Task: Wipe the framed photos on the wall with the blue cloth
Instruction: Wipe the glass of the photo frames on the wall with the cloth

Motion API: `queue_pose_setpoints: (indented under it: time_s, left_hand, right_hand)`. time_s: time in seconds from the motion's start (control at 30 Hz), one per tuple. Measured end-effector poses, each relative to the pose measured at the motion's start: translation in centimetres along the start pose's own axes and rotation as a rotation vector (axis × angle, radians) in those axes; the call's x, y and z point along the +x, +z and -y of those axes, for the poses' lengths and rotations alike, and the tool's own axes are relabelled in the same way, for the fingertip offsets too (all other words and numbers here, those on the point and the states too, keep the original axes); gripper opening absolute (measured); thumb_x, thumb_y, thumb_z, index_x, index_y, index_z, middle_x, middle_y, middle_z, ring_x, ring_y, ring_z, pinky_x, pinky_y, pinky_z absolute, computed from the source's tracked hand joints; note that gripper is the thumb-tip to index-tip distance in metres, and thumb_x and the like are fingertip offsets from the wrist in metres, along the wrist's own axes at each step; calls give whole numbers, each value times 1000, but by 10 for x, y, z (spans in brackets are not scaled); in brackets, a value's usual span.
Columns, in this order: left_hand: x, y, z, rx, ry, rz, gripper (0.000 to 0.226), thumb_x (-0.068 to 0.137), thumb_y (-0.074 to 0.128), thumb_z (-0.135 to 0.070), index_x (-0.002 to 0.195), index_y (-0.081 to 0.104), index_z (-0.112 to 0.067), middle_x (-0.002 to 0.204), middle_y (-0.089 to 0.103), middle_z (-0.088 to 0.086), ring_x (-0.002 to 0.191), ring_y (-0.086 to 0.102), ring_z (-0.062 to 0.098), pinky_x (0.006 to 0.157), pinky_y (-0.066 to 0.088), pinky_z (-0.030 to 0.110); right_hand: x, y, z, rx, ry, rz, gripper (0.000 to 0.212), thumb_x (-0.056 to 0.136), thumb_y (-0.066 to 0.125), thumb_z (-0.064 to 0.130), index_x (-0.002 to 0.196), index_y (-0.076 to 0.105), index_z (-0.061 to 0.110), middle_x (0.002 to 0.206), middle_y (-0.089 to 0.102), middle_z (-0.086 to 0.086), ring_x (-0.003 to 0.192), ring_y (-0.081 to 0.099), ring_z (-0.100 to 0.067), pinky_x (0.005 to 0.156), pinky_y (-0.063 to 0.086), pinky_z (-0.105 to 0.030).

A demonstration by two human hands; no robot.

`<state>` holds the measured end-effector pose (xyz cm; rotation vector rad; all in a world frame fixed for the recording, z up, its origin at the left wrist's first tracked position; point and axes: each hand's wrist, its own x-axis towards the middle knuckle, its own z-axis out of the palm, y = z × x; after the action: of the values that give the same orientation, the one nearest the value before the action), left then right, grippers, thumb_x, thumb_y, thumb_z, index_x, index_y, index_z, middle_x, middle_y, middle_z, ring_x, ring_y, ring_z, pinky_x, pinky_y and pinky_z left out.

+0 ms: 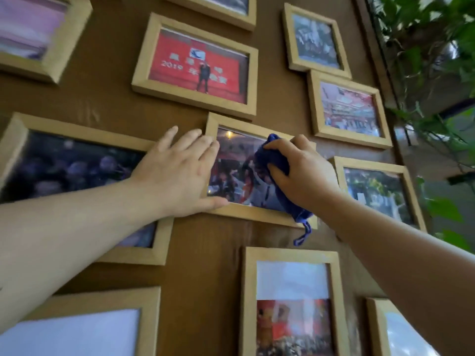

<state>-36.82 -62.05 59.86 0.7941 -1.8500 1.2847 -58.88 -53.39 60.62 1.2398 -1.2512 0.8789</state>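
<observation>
Several light wooden framed photos hang on a brown wall. My right hand (300, 173) grips the bunched blue cloth (273, 160) and presses it against the glass of the middle framed photo (232, 176). A loop of the cloth dangles below that frame's bottom edge. My left hand (177, 173) lies flat with fingers spread on the left side of the same frame, thumb along its lower edge, holding nothing. The right part of this photo is hidden behind my right hand and the cloth.
Around it hang a red-backdrop photo (198, 62) above, a dark photo (69, 168) to the left, two photos (349, 109) at the upper right, one (377, 191) at the right and a portrait frame (293, 304) below. Green plant leaves (437, 47) fill the right edge.
</observation>
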Motion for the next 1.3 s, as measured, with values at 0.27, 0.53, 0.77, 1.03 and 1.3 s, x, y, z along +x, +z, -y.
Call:
queue_pose_setpoints:
  time_s: [0.27,0.53,0.77,1.03,1.3]
  left_hand:
    - [5,14,-1,-86,-92,63,120,65,30,-91,151,-1,-14,162,4,10,147,-4,26,117,1,57]
    - [6,24,0,-115,-34,-34,119,68,28,-90,150,0,-9,158,21,12,146,10,28,115,3,62]
    - [5,29,-1,-114,-10,-66,120,68,27,-89,149,3,-4,155,27,14,145,13,29,114,3,63]
    - [5,28,-3,-123,-14,-56,117,70,25,-88,150,3,-6,157,24,14,146,12,29,115,6,62]
    - [7,32,1,-116,-15,-48,121,66,26,-91,149,5,-5,155,27,14,145,15,28,115,7,62]
  right_hand:
    - [28,18,59,29,22,-11,38,89,51,37,127,43,34,112,47,-4,82,56,-25,59,53,-40]
    - [14,18,18,-177,175,17,35,90,49,39,125,44,35,114,47,-4,72,49,-24,49,30,-25]
    - [-14,8,-21,-297,355,116,35,90,47,39,124,40,36,114,50,-10,79,55,-30,58,47,-36]
    - [-4,25,57,-124,-49,170,41,91,51,40,130,37,39,119,44,0,83,52,-15,63,48,-26]
    - [-33,10,0,-274,174,162,38,87,53,35,125,45,37,117,47,-3,77,51,-24,56,40,-28]
